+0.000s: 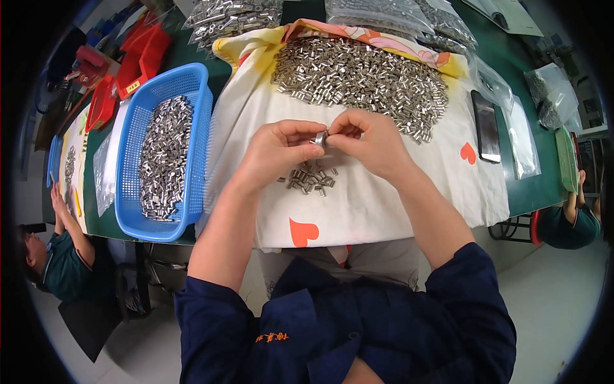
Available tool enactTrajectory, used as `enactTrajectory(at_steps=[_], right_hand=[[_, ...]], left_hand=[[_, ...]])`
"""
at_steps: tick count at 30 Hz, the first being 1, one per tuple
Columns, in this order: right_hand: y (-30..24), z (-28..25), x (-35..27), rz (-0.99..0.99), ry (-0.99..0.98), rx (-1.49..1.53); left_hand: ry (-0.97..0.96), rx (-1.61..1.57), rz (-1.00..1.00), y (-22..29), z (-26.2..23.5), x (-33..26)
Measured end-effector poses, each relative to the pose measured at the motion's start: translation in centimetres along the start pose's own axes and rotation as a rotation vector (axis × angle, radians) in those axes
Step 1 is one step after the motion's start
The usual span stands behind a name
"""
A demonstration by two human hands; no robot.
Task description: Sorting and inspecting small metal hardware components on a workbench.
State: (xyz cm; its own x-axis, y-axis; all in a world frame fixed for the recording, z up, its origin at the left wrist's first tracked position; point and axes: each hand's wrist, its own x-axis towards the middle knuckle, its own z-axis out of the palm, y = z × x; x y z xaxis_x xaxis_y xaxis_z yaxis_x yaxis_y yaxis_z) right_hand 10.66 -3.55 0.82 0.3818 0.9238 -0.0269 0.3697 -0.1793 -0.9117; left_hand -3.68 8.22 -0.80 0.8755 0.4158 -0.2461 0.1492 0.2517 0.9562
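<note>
Between my two hands, over the white cloth (364, 217), is a small shiny metal cylinder (320, 137). My left hand (275, 150) pinches it between thumb and fingers. The fingers of my right hand (366, 137) are pressed together at its right side; whether they grip a second small part is too hidden to tell. Below my hands lies a small loose group of metal cylinders (313, 179). Farther off, a large heap of similar cylinders (358, 73) spreads across the cloth. To the left, a blue plastic basket (125, 185) holds many more.
Bags of metal parts (233, 22) line the table's far side. A smartphone (486, 127) lies at the cloth's right edge beside clear plastic bags (521, 134). Red bins (142, 54) stand at the far left. Two people in green sleeves work at the left and right.
</note>
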Motion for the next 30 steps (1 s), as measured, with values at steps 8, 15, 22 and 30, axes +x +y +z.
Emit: enactTrajectory(at_steps=[8,15,22,30], right_hand=[[1.6,-3.6,0.7,-0.1,0.202,-0.292],[2.6,-2.7,0.4,-0.13,0.169,-0.763],[0.3,-1.3,0.0,-0.099,0.141,-0.251],[0.1,0.3,-0.5,-0.191,0.056,-0.026]], left_hand=[[-0.137,0.017,0.006,-0.1,-0.4,-0.3],[-0.136,0.034,0.032,-0.4,-0.5,-0.1],[-0.08,0.029,0.043,-0.2,-0.5,0.0],[-0.037,-0.106,0.099,-0.5,-0.5,0.3]])
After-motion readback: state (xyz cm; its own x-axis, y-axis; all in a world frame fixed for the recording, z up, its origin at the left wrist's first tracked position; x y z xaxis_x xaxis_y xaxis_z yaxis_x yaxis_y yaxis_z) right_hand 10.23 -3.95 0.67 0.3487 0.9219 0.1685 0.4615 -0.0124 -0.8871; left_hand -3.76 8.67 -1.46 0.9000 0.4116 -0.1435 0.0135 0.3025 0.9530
